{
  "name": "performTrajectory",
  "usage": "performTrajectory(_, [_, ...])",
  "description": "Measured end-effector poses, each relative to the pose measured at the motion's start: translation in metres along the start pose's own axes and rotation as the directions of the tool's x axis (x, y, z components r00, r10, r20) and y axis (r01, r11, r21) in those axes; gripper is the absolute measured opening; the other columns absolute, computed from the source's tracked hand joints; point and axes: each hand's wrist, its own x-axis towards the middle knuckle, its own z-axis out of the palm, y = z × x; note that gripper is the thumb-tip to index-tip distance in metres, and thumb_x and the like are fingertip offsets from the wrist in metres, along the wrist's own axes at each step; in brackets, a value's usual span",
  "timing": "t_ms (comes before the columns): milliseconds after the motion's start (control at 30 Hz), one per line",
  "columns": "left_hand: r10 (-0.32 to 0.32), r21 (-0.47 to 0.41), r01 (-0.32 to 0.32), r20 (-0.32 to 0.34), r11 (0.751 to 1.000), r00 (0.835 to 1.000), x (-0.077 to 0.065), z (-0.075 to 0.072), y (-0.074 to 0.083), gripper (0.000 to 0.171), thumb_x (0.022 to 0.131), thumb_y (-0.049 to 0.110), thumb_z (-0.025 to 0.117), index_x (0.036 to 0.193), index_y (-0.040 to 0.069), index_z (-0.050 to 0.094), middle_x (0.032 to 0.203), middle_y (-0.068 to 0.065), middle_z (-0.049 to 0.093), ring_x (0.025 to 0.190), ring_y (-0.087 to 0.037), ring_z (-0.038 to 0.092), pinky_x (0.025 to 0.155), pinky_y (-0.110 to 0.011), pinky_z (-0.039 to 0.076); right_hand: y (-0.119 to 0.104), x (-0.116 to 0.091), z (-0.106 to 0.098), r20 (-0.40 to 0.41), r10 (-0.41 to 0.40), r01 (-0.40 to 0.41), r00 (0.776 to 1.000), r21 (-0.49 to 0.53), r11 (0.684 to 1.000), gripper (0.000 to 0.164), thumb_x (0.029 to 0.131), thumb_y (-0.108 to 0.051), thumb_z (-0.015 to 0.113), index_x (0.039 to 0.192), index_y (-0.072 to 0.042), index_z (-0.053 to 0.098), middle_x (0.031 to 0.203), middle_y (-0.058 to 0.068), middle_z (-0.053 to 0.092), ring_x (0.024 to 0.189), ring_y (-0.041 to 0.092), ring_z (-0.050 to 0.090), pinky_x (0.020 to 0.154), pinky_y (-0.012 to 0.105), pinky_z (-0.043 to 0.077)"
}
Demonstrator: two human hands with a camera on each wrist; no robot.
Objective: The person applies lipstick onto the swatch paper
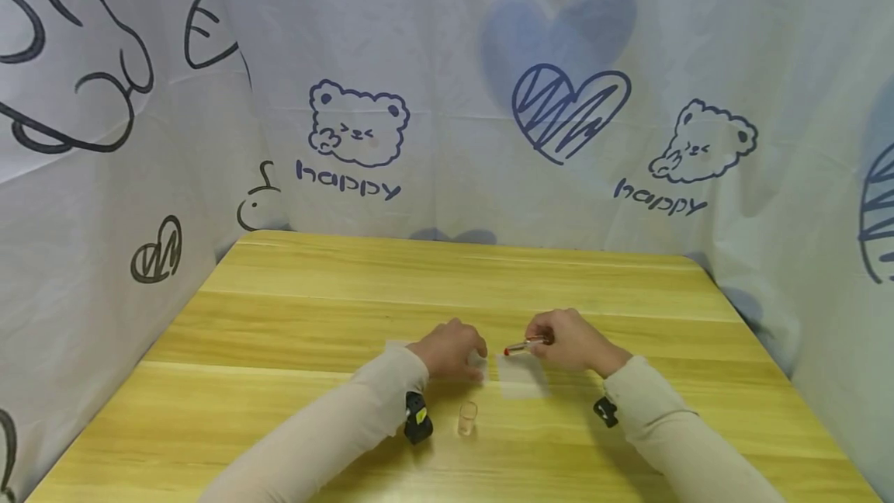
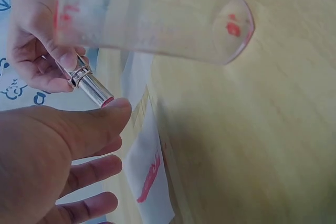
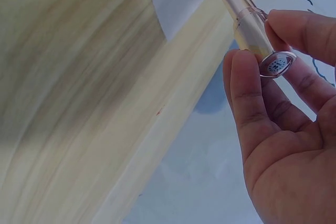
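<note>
My right hand pinches a lipstick by its silvery base, with the red tip pointing left toward my other hand. In the head view, a small white paper lies beneath that tip. My left hand hovers over another white paper bearing a red smear, partly hidden by the hand. The left fingers are loosely extended and hold nothing. In the left wrist view the thumb overlaps the lipstick's tip; whether they touch, I cannot tell. A clear lipstick cap stands on the table nearer to me.
The wooden table reaches back to a white curtain printed with hearts and bears. More curtain hangs along both sides. A black wrist camera sits on the left sleeve, close to the cap.
</note>
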Motion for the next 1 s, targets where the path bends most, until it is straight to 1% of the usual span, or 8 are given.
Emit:
performTrajectory(167, [-0.002,-0.015,0.002,0.02,1.0,1.0,0.004,0.003,0.002,0.029,0.089,0.029,0.073,0.112,0.013,0.073,0.111,0.002,0.068,0.103,-0.022,0.058,0.091,-0.039,0.047,0.003,-0.002,-0.001,-0.002,0.028,-0.028,1.0,0.003,1.0,0.006,0.09,-0.007,0.064,0.092,-0.011,0.068,0.078,-0.007,0.061,0.062,0.01,0.05,0.06,0.03,0.045])
performTrajectory(333, [0.05,-0.032,-0.049,0.042,0.998,0.998,0.008,0.008,0.003,0.022,0.095,0.023,0.065,0.113,0.012,0.072,0.112,0.001,0.068,0.106,-0.019,0.06,0.097,-0.036,0.044,0.006,-0.004,-0.001,-0.001,0.037,-0.037,0.999,0.0,0.999,0.006,0.09,-0.007,0.064,0.09,-0.011,0.068,0.077,-0.007,0.06,0.062,0.01,0.049,0.06,0.03,0.044])
performTrajectory(433, [0.079,-0.029,-0.078,0.055,0.997,0.995,0.009,0.01,0.005,0.021,0.096,0.023,0.063,0.112,0.013,0.072,0.114,0.001,0.067,0.106,-0.018,0.059,0.098,-0.034,0.042,0.007,-0.005,-0.001,-0.004,0.029,-0.029,1.0,0.01,1.0,0.004,0.091,-0.008,0.064,0.089,-0.009,0.067,0.077,-0.006,0.061,0.062,0.01,0.049,0.06,0.03,0.044])
performTrajectory(667, [0.107,-0.001,-0.107,0.082,0.994,0.991,0.011,0.01,0.01,0.022,0.097,0.026,0.062,0.112,0.014,0.072,0.117,0.001,0.065,0.11,-0.015,0.058,0.102,-0.033,0.039,0.008,-0.007,-0.001,-0.013,0.016,-0.015,1.0,0.027,1.0,0.003,0.091,-0.009,0.065,0.09,-0.008,0.068,0.078,-0.006,0.062,0.063,0.009,0.05,0.059,0.029,0.045])
performTrajectory(767, [0.124,0.005,-0.125,0.098,0.992,0.987,0.013,0.012,0.012,0.023,0.097,0.028,0.061,0.114,0.015,0.071,0.118,0.002,0.065,0.11,-0.013,0.058,0.099,-0.03,0.042,0.009,-0.008,-0.002,-0.014,0.029,-0.029,0.999,0.023,0.999,0.004,0.091,-0.01,0.066,0.092,-0.008,0.068,0.079,-0.006,0.063,0.065,0.008,0.052,0.061,0.029,0.046])
performTrajectory(900, [0.115,0.019,-0.118,0.12,0.993,0.986,0.015,0.014,0.014,0.023,0.098,0.031,0.059,0.113,0.019,0.071,0.119,0.006,0.064,0.109,-0.012,0.058,0.094,-0.03,0.045,0.01,-0.009,-0.002,-0.019,0.036,-0.035,0.999,0.011,0.999,0.004,0.09,-0.011,0.067,0.092,-0.008,0.068,0.08,-0.006,0.063,0.067,0.008,0.054,0.062,0.03,0.047])
performTrajectory(1000, [0.092,0.037,-0.098,0.133,0.995,0.987,0.016,0.013,0.016,0.022,0.098,0.033,0.058,0.112,0.022,0.072,0.118,0.009,0.064,0.11,-0.013,0.057,0.095,-0.035,0.046,0.01,-0.009,-0.003,-0.019,0.035,-0.035,0.999,0.01,0.999,0.003,0.09,-0.011,0.068,0.092,-0.008,0.068,0.08,-0.006,0.063,0.067,0.008,0.054,0.061,0.03,0.047])
